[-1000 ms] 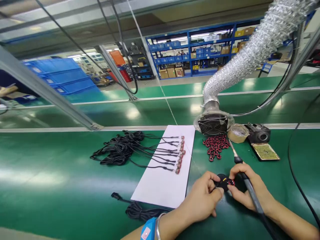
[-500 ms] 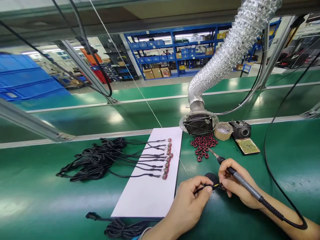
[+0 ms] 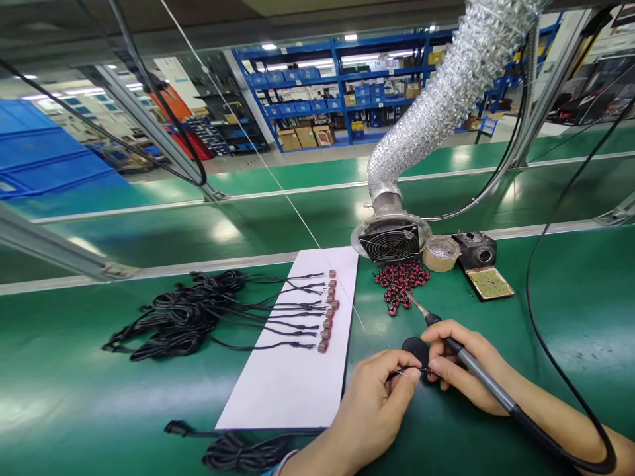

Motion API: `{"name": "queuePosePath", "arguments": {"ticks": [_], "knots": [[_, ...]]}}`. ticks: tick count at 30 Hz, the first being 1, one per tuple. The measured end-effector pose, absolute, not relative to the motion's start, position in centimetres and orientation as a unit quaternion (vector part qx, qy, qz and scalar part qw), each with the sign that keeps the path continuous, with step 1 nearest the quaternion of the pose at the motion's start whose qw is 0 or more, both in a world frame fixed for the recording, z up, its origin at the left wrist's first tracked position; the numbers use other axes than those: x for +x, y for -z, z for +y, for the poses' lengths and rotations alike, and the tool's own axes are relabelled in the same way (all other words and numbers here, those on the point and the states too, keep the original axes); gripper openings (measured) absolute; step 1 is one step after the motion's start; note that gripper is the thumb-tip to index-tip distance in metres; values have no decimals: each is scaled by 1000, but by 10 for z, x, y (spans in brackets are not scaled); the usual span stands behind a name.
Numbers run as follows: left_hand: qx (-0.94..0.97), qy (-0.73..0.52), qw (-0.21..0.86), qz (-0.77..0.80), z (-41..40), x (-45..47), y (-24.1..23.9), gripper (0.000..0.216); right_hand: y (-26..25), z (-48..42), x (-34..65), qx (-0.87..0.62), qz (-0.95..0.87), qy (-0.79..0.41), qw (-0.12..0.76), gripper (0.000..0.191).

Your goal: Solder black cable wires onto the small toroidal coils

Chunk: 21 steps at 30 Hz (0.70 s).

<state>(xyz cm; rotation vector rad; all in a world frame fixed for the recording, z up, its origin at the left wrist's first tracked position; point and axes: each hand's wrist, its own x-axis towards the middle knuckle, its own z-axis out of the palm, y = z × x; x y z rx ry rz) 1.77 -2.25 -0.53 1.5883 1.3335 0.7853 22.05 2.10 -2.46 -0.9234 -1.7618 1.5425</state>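
Observation:
My left hand [image 3: 378, 396] is closed, thumb and forefinger pinching a thin dark cable end [image 3: 423, 370] with fine wires. My right hand [image 3: 471, 363] holds a soldering iron [image 3: 483, 378] lying across its fingers. Its thumb and fingertips also pinch at the wire end; the exact contact is too small to make out. The iron's tip points up and left, beside a pile of small red-and-black ring parts [image 3: 403, 281]. Just behind the fingertips a black round disc [image 3: 415, 348] lies on the green bench, partly covered.
A white board [image 3: 282, 400] carries a row of small silver-and-red cylinders [image 3: 327, 324] beside black cable ends. Coiled black cables [image 3: 193, 314] lie left, another coil [image 3: 243, 455] in front. Behind stand a fume extractor [image 3: 391, 241], a tape roll [image 3: 440, 254] and a soldering stand with sponge [image 3: 489, 283].
The view has shifted slightly. The yellow wire seen between my fingertips no longer shows; a thin pale wire appears at my left fingertips. Both hands keep their holds, fingertips still close together.

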Motion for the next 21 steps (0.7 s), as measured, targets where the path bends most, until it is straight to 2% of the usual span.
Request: {"name": "queuePosePath", "arguments": {"ticks": [4,11,21], "knots": [[627,-335,445,544,-23,18,6,26,22,19,221,-345,-656,-606,288,25],[622,-318,459,549,-22,18,6,28,21,21,220,-369,-690,-544,302,30],[622,-303,487,533,-22,20,5,28,19,20,218,-379,-693,-539,293,33]]}}
